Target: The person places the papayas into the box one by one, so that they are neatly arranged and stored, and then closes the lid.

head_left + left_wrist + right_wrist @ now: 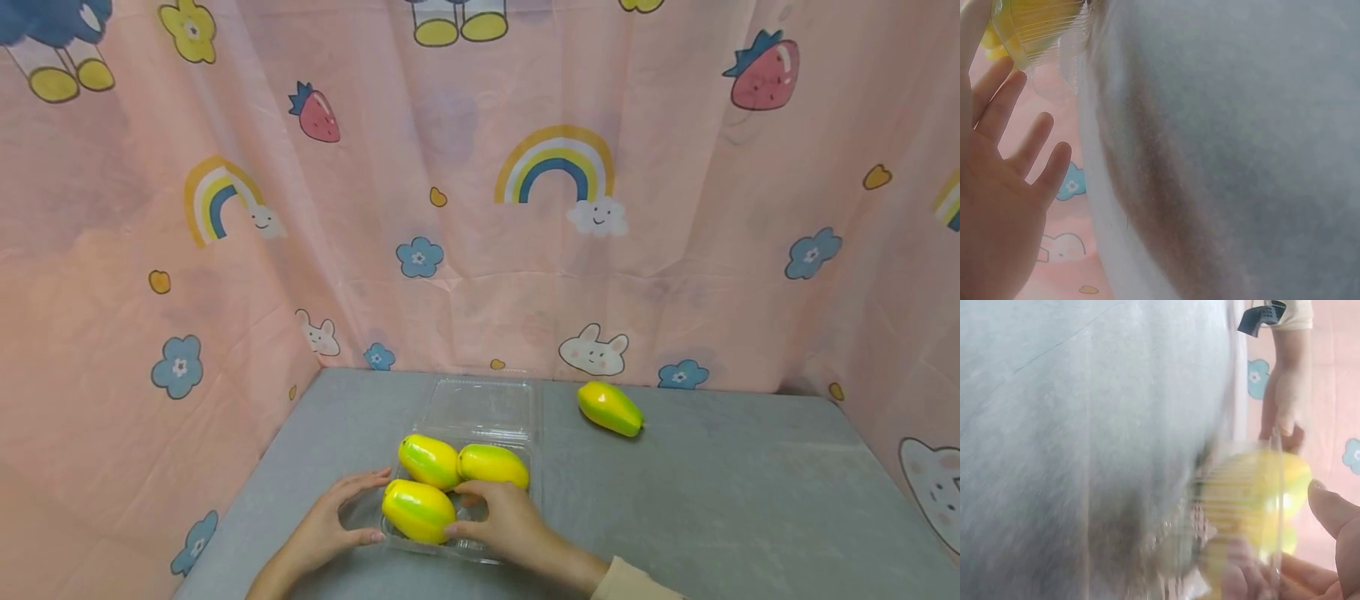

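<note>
A clear plastic clamshell box [480, 547] stands on the grey table with its lid [480, 407] folded back. Inside are three yellow-green papayas: one at the front left [417, 512], one at the back left [429, 460] and one at the back right [495, 467]. My right hand [510, 517] reaches into the box, its thumb and fingers curved around the right end of the front papaya [1260, 487]. At the box's left side my left hand [330, 517] is spread, thumb and fingers apart, fingertips close to the wall; its palm shows in the left wrist view [1004, 206].
Another papaya [611, 408] lies on the table [720, 492] behind and to the right of the box. A pink patterned cloth [480, 308] hangs along the back and both sides of the table.
</note>
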Available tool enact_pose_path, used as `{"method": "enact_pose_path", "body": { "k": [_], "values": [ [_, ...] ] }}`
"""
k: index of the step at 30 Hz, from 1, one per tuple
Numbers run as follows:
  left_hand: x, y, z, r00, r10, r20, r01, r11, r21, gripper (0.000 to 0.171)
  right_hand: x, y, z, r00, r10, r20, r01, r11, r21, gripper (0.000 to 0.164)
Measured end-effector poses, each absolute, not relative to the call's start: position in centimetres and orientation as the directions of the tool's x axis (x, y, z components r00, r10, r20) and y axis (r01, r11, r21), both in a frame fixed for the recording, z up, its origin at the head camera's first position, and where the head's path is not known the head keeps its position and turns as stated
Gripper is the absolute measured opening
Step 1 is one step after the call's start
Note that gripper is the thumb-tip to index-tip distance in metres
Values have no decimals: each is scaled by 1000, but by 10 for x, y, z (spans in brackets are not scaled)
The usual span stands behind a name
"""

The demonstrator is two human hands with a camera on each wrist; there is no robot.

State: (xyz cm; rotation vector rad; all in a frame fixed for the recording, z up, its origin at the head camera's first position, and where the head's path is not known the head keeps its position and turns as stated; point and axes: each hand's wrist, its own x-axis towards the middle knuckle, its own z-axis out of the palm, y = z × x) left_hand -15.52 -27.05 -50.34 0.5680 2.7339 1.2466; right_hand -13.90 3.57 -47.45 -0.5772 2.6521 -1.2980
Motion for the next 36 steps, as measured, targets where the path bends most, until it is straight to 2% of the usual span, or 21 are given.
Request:
{"method": "enact_pose_path", "body": {
  "k": [5,13,22,27,36],
  "values": [
    [-155,-269,-503,-927,365,82,306,612,729,73,-138,56,-467,-904,-424,63,-292,501,-814,55],
    [-154,-269,-502,-931,358,72,295,622,725,74,-147,97,-453,-912,-398,96,-311,521,-795,48],
    [-154,-270,-501,-931,358,67,289,615,734,75,-173,149,-445,-965,-225,134,-248,627,-738,48],
    [-155,-271,-503,-932,356,63,285,617,734,74,-194,180,-448,-975,-134,179,-221,685,-695,45],
    [-156,-270,-502,-934,353,52,271,607,747,75,-230,229,-460,-984,-35,175,-146,719,-680,53]
  ]
}}
